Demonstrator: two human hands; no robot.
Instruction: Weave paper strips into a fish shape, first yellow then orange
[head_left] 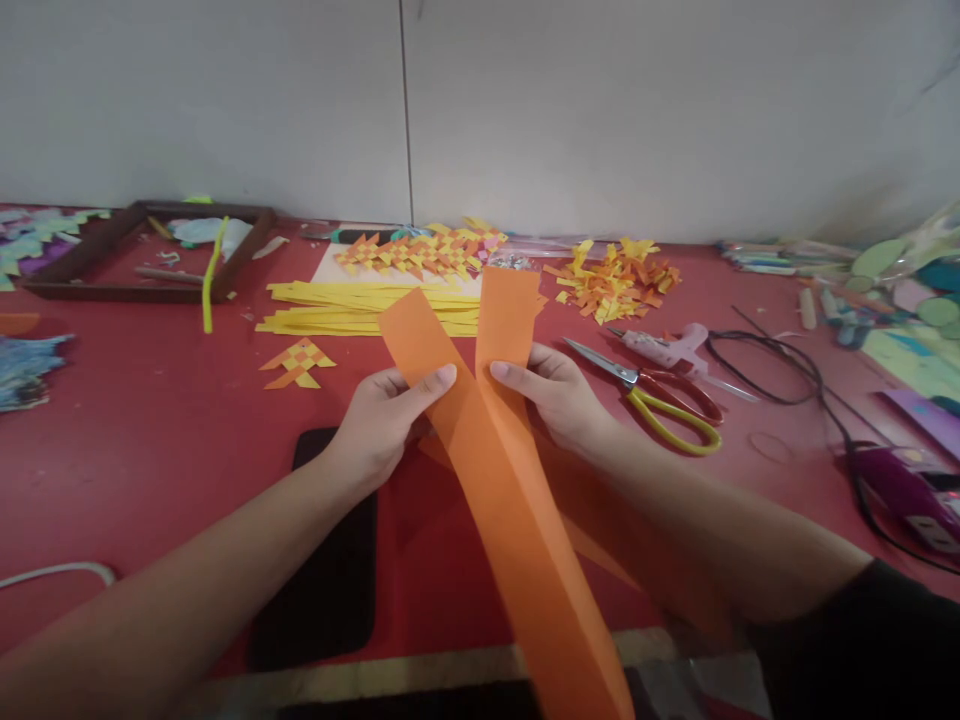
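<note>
A long sheet of orange paper (517, 510) hangs between my hands and runs down past the table's front edge. Its top end is split into two flaps that spread apart like a V. My left hand (390, 410) pinches the left flap, thumb on top. On the other flap, my right hand (559, 395) grips with its thumb in front and fingers behind. More orange paper shows under my right forearm. Beneath my left wrist lies a black phone (322, 570). A woven orange and yellow paper fish (298, 364) rests left of my left hand.
Right of my right hand are scissors (645, 390) with red and yellow handles and a pink glue gun (667, 345) with a black cable. Behind lie yellow paper strips (330, 308), more woven fish (420, 252) and a pile of scraps (615, 280). A dark frame (127, 292) stands back left.
</note>
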